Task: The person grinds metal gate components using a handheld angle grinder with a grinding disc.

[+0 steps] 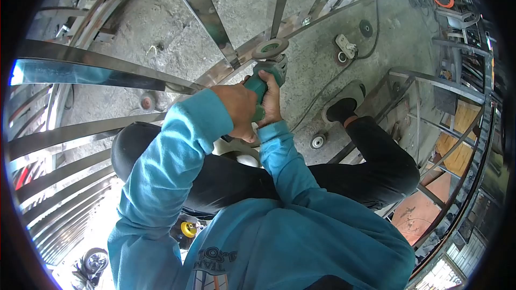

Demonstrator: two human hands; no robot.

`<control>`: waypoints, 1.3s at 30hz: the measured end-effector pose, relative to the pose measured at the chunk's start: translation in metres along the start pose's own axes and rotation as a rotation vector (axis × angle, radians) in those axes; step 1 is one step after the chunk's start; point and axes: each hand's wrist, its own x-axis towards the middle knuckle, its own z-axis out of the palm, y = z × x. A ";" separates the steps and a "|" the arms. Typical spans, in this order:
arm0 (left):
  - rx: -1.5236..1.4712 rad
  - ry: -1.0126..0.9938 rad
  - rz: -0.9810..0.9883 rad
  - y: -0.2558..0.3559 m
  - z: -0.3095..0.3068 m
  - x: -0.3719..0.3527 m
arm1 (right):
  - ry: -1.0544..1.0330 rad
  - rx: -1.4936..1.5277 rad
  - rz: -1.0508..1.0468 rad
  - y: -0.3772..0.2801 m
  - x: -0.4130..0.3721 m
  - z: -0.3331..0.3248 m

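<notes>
A green angle grinder (pixel 260 87) is held in both hands, with its head pointing away from my body. My left hand (pixel 236 108) is wrapped around the rear of its body. Farther forward, my right hand (pixel 272 95) grips the side, its thumb lying along the casing near the head. The round grinding disc (pixel 270 48) is right at a shiny metal rail (pixel 247 53), close to where upright bars join it. One flat metal bar (pixel 212 21) slopes up from that rail beyond my hands.
More metal bars (pixel 64 129) fan out on the left. On the concrete floor lie a white power socket (pixel 345 46), a dark disc (pixel 366 28), a cable (pixel 328 99) and a round disc (pixel 317 140). A metal frame (pixel 467 91) stands at the right.
</notes>
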 end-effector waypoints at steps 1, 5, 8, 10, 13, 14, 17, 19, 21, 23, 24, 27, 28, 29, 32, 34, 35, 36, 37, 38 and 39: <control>0.009 -0.007 -0.001 0.000 0.000 0.002 | 0.011 -0.014 -0.021 0.000 0.000 0.002; -0.014 0.030 0.012 -0.003 0.002 0.002 | 0.008 -0.081 -0.012 -0.014 -0.009 -0.002; -0.146 0.006 0.199 0.005 0.005 0.002 | 0.072 -0.165 -0.094 -0.035 -0.035 -0.005; -0.154 0.092 0.292 0.007 0.023 0.016 | 0.085 -0.177 -0.123 -0.051 -0.055 -0.012; -0.202 0.178 0.468 0.021 0.036 0.029 | 0.103 -0.229 -0.155 -0.079 -0.075 -0.030; -0.218 0.188 0.504 0.029 0.038 0.029 | 0.100 -0.232 -0.180 -0.088 -0.079 -0.041; -0.170 0.261 0.578 0.046 0.057 0.029 | 0.091 -0.248 -0.223 -0.115 -0.104 -0.044; -0.182 0.580 0.643 0.056 0.074 0.036 | 0.073 -0.250 -0.238 -0.127 -0.120 -0.038; -0.154 0.572 0.639 0.063 0.075 0.040 | 0.050 -0.234 -0.213 -0.135 -0.124 -0.043; -0.087 0.682 0.703 0.066 0.078 0.043 | -0.040 -0.225 -0.229 -0.136 -0.125 -0.046; -0.071 0.679 0.703 0.066 0.078 0.045 | -0.050 -0.215 -0.235 -0.134 -0.122 -0.046; 0.021 0.730 0.708 0.065 0.083 0.053 | -0.117 -0.026 -0.198 -0.129 -0.111 -0.056; 0.036 0.703 0.709 0.063 0.084 0.056 | -0.122 -0.066 -0.202 -0.128 -0.107 -0.063; 0.054 0.675 0.710 0.063 0.085 0.059 | -0.128 -0.105 -0.206 -0.127 -0.102 -0.069; 0.007 0.626 0.693 0.067 0.087 0.063 | -0.057 -0.030 -0.267 -0.124 -0.095 -0.082; -0.017 0.606 0.699 0.068 0.085 0.068 | -0.038 -0.012 -0.290 -0.128 -0.096 -0.085; -0.056 0.601 0.699 0.068 0.083 0.071 | -0.016 -0.013 -0.305 -0.130 -0.096 -0.085; -0.042 0.595 0.701 0.065 0.079 0.075 | -0.022 -0.001 -0.311 -0.130 -0.095 -0.085; -0.102 0.539 0.752 0.061 0.072 0.080 | 0.002 -0.005 -0.344 -0.131 -0.093 -0.087; -0.165 0.484 0.801 0.056 0.066 0.085 | 0.026 -0.012 -0.376 -0.131 -0.091 -0.088; -0.158 0.481 0.802 0.052 0.061 0.086 | 0.023 -0.005 -0.379 -0.132 -0.090 -0.089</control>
